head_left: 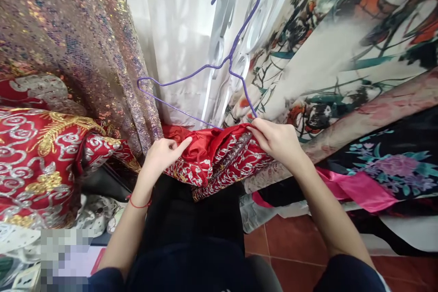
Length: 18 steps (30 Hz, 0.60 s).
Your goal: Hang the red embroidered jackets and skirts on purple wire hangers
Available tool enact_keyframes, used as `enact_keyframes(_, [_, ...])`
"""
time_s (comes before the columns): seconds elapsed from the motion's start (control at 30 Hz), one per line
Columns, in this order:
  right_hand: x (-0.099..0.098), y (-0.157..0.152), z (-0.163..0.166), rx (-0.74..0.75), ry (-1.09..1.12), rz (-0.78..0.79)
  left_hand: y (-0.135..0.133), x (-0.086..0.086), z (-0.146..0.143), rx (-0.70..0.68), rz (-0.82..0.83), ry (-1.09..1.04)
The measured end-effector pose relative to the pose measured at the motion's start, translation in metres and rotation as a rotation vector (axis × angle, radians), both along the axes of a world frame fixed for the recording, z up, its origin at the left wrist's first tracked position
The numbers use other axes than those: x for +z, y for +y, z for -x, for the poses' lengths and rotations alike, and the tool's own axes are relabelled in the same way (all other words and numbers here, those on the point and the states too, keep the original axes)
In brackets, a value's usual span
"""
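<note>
A purple wire hanger point(200, 69) stands up behind a red garment point(200, 148) embroidered in silver and gold. Part of its lower right side is hidden by the cloth and my right hand point(278, 139). That hand pinches the garment's top edge, right where the hanger's right arm comes down. On the other side, my left hand point(162, 157) grips the garment's left part, thumb stretched over the red lining and fingers curled under. The hanger's left end is bare, above and left of the cloth.
A sequined cloth point(92, 41) hangs at the left, above more red embroidered fabric point(30, 155). White metal racks point(219, 50) stand behind the hanger. Floral fabrics point(325, 54) hang at the right, with a bright pink ribbon point(362, 189) below. Red tiles point(290, 237) cover the floor.
</note>
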State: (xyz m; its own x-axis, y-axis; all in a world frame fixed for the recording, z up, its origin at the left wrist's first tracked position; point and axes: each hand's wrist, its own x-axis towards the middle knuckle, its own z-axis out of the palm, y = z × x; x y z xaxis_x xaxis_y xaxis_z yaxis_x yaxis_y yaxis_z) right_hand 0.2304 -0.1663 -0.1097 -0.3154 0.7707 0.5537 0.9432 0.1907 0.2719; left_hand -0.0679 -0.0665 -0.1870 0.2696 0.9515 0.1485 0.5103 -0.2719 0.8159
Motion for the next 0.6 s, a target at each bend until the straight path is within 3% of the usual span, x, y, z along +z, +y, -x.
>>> enact_keyframes(0.1, [-0.001,-0.003,0.002,-0.036,-0.023,-0.009,-0.013,0.002,-0.012,-0.091,0.123,0.043])
enact_keyframes(0.23, [0.0,-0.01,0.003,-0.059,-0.027,-0.021,-0.018,-0.019,-0.012,-0.539,0.58,0.096])
enact_keyframes(0.3, [0.001,-0.011,0.001,-0.051,-0.041,-0.038,-0.013,-0.034,-0.007,-0.638,0.681,0.075])
enact_keyframes(0.37, [0.002,-0.012,-0.003,-0.047,-0.049,-0.042,-0.004,-0.048,-0.001,-0.541,0.653,-0.045])
enact_keyframes(0.47, [0.003,-0.01,-0.01,-0.053,-0.049,-0.016,0.018,-0.063,0.001,-0.12,0.439,-0.474])
enact_keyframes(0.53, [0.004,-0.01,-0.014,-0.053,-0.057,0.001,0.037,-0.066,-0.004,0.111,0.28,-0.691])
enact_keyframes(0.6, [0.005,-0.01,-0.016,-0.053,-0.069,0.002,0.059,-0.063,-0.014,0.228,0.215,-0.812])
